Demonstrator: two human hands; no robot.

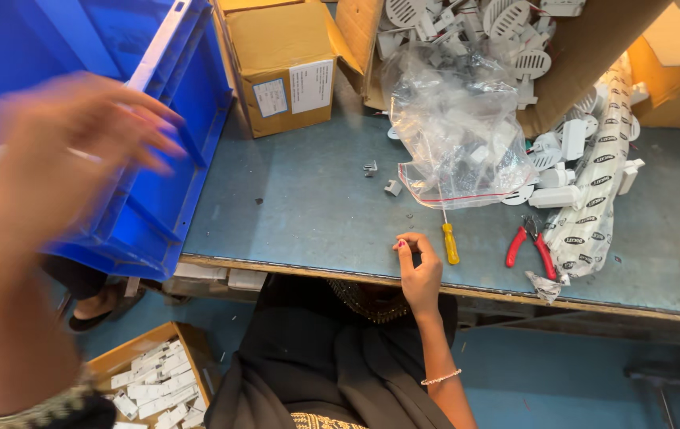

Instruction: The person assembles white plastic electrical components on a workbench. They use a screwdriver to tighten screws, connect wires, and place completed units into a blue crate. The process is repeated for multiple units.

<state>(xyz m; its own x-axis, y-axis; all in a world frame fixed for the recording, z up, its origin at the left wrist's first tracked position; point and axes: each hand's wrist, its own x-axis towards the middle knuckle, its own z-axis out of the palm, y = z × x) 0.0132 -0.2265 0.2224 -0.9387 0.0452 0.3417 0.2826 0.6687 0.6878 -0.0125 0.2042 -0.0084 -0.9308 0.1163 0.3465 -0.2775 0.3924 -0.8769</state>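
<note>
Your right hand [419, 274] rests at the front edge of the surface [308, 206], and its fingers [405, 245] are pinched together on something very small; I cannot tell what it is. Just beside them, to the right, lies a yellow-handled screwdriver [451, 242], and further right the red-handled pliers [530, 248]. Keep the pinch low over the surface, so that the piece cannot fall over the edge.

Your left hand [70, 151] is raised before the blue plastic bin [173, 159] at the left edge. It is blurred; the fingers look spread and they seem to hold nothing. Steady this hand for good control.

Small grey parts [391, 187] lie near the middle of the surface. Behind them is a clear zip bag [459, 135], and a cardboard box of white plastic parts [514, 48] stands at the far edge.
</note>
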